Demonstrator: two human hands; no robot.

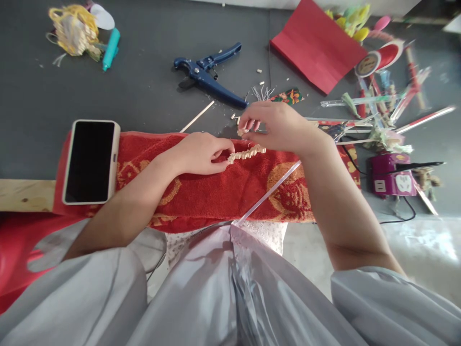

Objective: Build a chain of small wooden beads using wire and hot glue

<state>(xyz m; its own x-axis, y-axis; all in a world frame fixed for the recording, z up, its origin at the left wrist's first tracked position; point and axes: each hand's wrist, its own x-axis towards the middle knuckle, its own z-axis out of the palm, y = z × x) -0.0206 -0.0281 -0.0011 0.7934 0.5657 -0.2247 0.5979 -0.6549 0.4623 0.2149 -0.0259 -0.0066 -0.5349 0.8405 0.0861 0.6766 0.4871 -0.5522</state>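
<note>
My left hand (205, 153) rests on a red patterned towel (216, 194), thumb and fingers pinching the left end of a strand of short pale stick pieces (248, 154). The strand stretches right, beneath my right hand (275, 124). Raised a little above the towel's far edge, my right hand has its fingers bent and closed on a small pale piece (242, 131). A thin line shows by its fingertips; whether it joins the strand I cannot tell. Just beyond are blue cutters (212, 79) with their handles spread, and a pale thin stick (197, 116).
A phone-like device (90, 162) with a dark screen lies on the towel's left end. Red paper (319, 48), a ribbon spool (378, 57), loose sticks and a purple box (392, 175) crowd the right. A teal pen (111, 49) lies far left.
</note>
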